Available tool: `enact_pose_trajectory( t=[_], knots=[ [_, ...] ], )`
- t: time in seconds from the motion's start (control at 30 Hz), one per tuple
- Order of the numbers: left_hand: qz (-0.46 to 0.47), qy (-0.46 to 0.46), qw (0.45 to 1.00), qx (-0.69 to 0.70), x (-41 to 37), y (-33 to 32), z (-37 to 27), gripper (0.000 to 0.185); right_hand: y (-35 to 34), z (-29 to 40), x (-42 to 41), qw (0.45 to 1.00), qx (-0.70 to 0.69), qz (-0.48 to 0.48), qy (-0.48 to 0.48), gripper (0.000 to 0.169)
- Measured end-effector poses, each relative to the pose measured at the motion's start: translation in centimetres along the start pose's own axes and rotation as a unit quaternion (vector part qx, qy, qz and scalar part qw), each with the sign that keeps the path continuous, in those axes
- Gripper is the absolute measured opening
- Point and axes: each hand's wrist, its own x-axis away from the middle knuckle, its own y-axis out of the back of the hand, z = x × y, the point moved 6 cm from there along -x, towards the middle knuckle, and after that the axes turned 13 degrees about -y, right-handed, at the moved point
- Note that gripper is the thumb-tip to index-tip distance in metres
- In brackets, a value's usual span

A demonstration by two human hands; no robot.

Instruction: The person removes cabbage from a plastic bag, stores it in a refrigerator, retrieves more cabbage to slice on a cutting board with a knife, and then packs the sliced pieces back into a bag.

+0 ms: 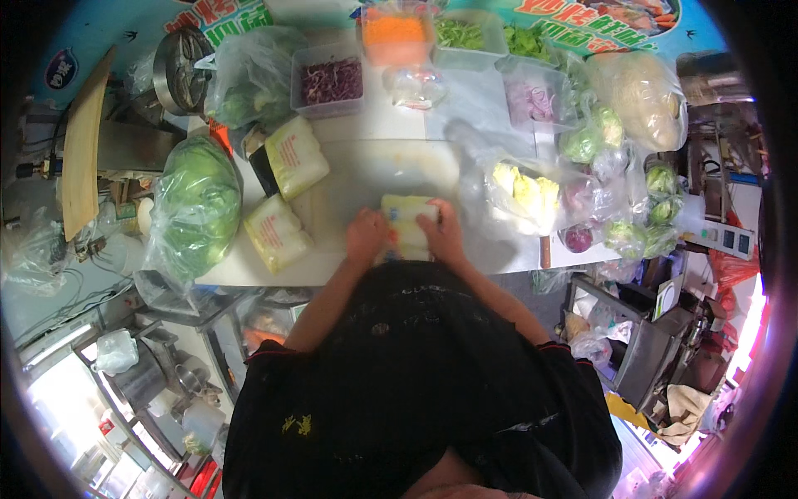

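A plastic-wrapped pack of pale food, printed in blue and red, is held upright close to the apron at the table's front edge. My right hand grips its right side, thumb across the near face. Against its left edge, my left hand is curled with the fingertips at the wrapper; exactly what they pinch is hidden. Two similar packs lie to the left, an upper pack partly over a black object and a lower pack. Beneath and beyond my hands lies a whitish cutting board.
Left stands a bagged cabbage. Tubs of shredded purple cabbage, shredded carrot, greens and sliced onion line the back. Bagged yellow leaf vegetable and a knife handle lie right, near a purple onion.
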Motion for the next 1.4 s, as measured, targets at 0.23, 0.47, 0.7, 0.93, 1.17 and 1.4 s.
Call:
enact_pose_trajectory(
  t=[0.23,0.47,0.7,0.93,1.17,1.4],
  knots=[
    [-0.060,-0.170,0.982,-0.051,-4.6,2.6,-3.9,0.013,0.7,0.2,-1.1,0.976,-0.192,0.075,-0.070,0.040],
    [0.110,-0.088,0.985,0.100,-10.7,3.9,-5.0,0.031,1.7,1.6,-2.2,0.984,-0.093,0.084,-0.124,0.082],
    [0.148,-0.035,0.985,-0.085,-4.7,2.6,0.5,0.136,-0.3,1.5,-5.1,0.971,-0.019,0.192,-0.143,0.115],
    [0.247,-0.012,0.969,-0.024,-5.5,2.5,2.1,0.132,-0.9,2.0,-6.6,0.970,0.029,0.209,-0.125,0.099],
    [0.204,-0.004,0.979,0.005,-5.4,2.9,0.4,0.110,-0.8,1.2,-5.7,0.966,0.024,0.229,-0.116,0.086],
    [0.179,-0.024,0.982,0.061,-5.2,3.2,1.2,0.085,-0.3,1.7,-5.6,0.965,0.147,0.204,-0.077,0.084]
  ],
)
